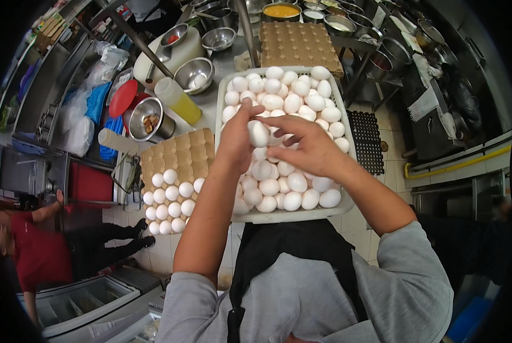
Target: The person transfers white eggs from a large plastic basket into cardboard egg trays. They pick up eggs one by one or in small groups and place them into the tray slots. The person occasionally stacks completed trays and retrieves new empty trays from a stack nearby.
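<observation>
A white plastic crate (349, 171) heaped with white eggs (297, 182) is directly before me. Over the heap, my left hand (235, 139) holds one white egg (259, 133) at its thumb side. My right hand (309, 143) reaches in from the other side, fingers spread and curved, the fingertips close to that egg. A blurred pale egg shape shows between the right fingers; whether they grip it is unclear. Left of the crate lies a cardboard egg tray (178, 150), its nearer rows filled with eggs (174, 209) and its farther cups bare.
Stacked cardboard trays (298, 45) are behind the crate. On the left are a squeeze bottle (178, 100) of yellow liquid, a steel bowl (194, 75) with a white item inside, and a steel container (152, 119) of brown pieces. A person in red (41, 244) stands far left.
</observation>
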`<action>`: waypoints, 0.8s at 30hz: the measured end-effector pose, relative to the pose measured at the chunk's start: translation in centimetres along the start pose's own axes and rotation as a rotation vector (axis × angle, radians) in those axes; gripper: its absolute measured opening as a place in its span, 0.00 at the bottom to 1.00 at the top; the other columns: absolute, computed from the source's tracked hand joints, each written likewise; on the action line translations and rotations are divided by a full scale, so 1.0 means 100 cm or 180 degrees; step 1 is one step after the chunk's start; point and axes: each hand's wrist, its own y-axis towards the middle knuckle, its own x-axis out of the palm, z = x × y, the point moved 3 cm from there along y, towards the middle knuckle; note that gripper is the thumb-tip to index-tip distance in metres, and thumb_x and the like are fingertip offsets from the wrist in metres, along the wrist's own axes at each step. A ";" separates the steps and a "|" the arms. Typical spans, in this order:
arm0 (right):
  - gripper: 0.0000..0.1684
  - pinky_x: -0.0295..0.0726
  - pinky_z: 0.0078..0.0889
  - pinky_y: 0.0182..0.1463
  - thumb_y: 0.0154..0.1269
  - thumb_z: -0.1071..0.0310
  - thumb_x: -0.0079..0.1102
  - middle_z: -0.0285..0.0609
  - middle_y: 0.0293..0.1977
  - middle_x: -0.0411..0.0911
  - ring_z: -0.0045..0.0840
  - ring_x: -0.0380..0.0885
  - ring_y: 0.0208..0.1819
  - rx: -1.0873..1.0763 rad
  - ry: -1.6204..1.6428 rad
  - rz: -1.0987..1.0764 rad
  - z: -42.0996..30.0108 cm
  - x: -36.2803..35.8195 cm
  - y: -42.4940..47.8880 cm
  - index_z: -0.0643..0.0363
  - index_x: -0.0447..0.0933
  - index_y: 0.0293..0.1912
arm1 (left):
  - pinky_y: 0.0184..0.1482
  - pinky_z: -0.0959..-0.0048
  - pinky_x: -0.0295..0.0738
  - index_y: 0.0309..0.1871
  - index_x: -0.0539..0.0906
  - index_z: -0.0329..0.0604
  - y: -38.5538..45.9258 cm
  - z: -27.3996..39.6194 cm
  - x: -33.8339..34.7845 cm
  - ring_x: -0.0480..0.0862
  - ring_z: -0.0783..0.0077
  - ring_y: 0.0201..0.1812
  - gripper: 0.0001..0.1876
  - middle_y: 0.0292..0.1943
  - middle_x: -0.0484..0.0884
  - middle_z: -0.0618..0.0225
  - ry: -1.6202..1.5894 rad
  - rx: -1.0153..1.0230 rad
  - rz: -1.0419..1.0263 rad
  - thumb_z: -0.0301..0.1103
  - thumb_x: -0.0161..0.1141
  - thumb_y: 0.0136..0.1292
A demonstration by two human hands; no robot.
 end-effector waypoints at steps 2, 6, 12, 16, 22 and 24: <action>0.31 0.81 0.37 0.55 0.59 0.69 0.67 0.48 0.53 0.79 0.39 0.80 0.53 -0.0736 -0.0822 0.0240 -0.007 0.015 -0.003 0.58 0.75 0.63 | 0.66 0.58 0.70 0.69 0.69 0.32 -0.012 -0.006 0.009 0.77 0.60 0.61 0.36 0.58 0.78 0.53 -0.0011 0.0115 -0.0214 0.60 0.42 0.78; 0.28 0.78 0.41 0.58 0.59 0.68 0.66 0.49 0.52 0.79 0.44 0.79 0.54 -0.0329 -0.0661 0.0131 -0.006 0.023 -0.023 0.60 0.76 0.60 | 0.74 0.59 0.59 0.76 0.62 0.32 -0.055 -0.012 -0.001 0.69 0.57 0.72 0.37 0.69 0.72 0.48 -0.0065 0.0002 -0.0356 0.58 0.42 0.79; 0.27 0.68 0.47 0.62 0.55 0.66 0.68 0.43 0.48 0.80 0.39 0.76 0.55 -0.0343 -0.1391 -0.1307 -0.007 0.042 -0.078 0.57 0.76 0.56 | 0.69 0.66 0.67 0.69 0.72 0.29 -0.118 -0.019 -0.101 0.74 0.63 0.67 0.28 0.66 0.75 0.50 0.0952 0.1221 0.1094 0.39 0.61 0.74; 0.30 0.65 0.48 0.63 0.51 0.62 0.73 0.43 0.48 0.78 0.37 0.75 0.56 -0.0771 -0.1676 -0.1209 0.002 0.056 -0.088 0.56 0.76 0.54 | 0.64 0.68 0.72 0.65 0.76 0.30 -0.157 -0.026 -0.186 0.78 0.65 0.61 0.23 0.59 0.80 0.52 0.0952 0.1621 0.2251 0.35 0.64 0.72; 0.25 0.67 0.46 0.62 0.54 0.63 0.72 0.45 0.53 0.75 0.41 0.73 0.57 -0.1223 -0.1652 -0.1015 -0.046 0.073 -0.044 0.57 0.79 0.52 | 0.54 0.72 0.79 0.57 0.83 0.33 -0.187 -0.040 -0.258 0.84 0.70 0.50 0.19 0.50 0.85 0.57 0.2168 0.1636 0.3311 0.34 0.66 0.67; 0.23 0.70 0.45 0.59 0.55 0.62 0.71 0.44 0.50 0.77 0.41 0.75 0.55 -0.1533 -0.1594 -0.1069 -0.052 0.107 -0.011 0.58 0.79 0.51 | 0.52 0.69 0.80 0.53 0.86 0.35 -0.167 -0.020 -0.249 0.86 0.65 0.48 0.17 0.45 0.87 0.55 0.2766 0.1339 0.3000 0.35 0.66 0.64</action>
